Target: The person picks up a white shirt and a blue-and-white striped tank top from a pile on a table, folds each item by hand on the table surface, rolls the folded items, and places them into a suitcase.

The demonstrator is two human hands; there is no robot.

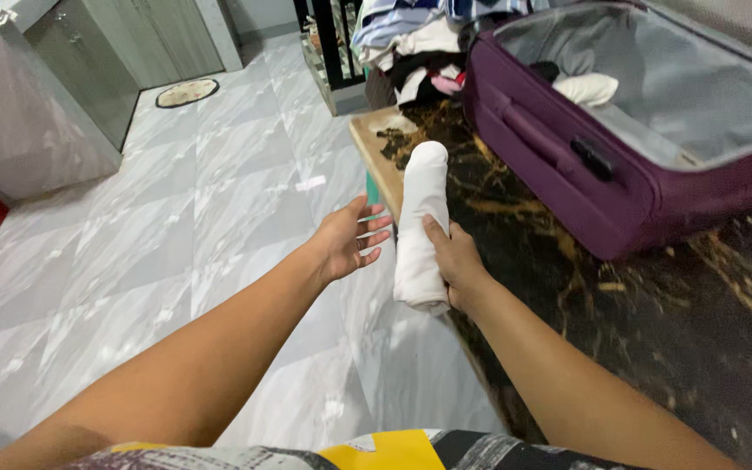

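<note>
The rolled white cloth [420,228] stands nearly upright in my right hand [458,265], my fingers wrapped around its lower half and my thumb pressed on its front. It hangs over the edge of the dark marbled bench [654,331], its rounded top pointing away from me. Just to the left of it, my left hand [347,239] is spread wide and holds nothing, palm turned toward the roll, fingertips near but not touching it. Beyond my right fingers and to their right, an open purple suitcase [567,165] lies on the bench with a folded white piece [587,88] inside. Farther off, past the suitcase, sits a pile of clothes [411,43]. Below my left fingers is the grey tiled floor [176,244].
</note>
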